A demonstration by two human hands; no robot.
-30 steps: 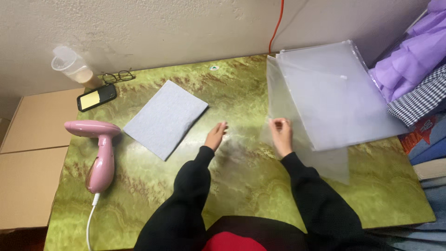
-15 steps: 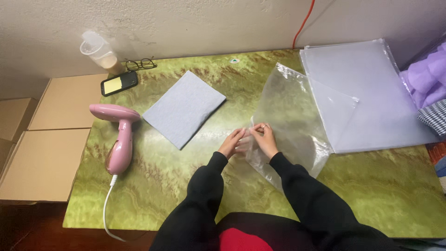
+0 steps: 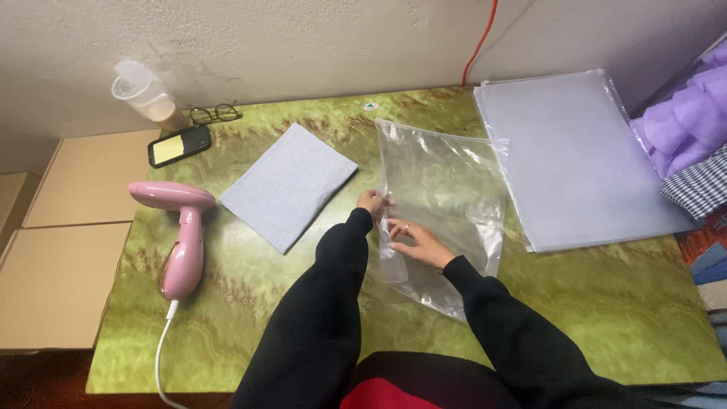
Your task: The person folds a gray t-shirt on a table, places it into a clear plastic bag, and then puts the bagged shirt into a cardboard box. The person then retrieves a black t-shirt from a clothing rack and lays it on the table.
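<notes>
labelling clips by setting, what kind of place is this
Likely a small home garment-packing spot: a green marbled table with a pink handheld steamer, a folded grey cloth, a stack of clear bags, and both hands on one clear plastic bag.

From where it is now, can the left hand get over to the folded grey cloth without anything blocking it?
Probably yes. The left hand grips the left edge of the clear plastic bag, and the folded grey cloth lies just to its left. Only bare green tabletop lies between them; the pink steamer stands further left.
</notes>
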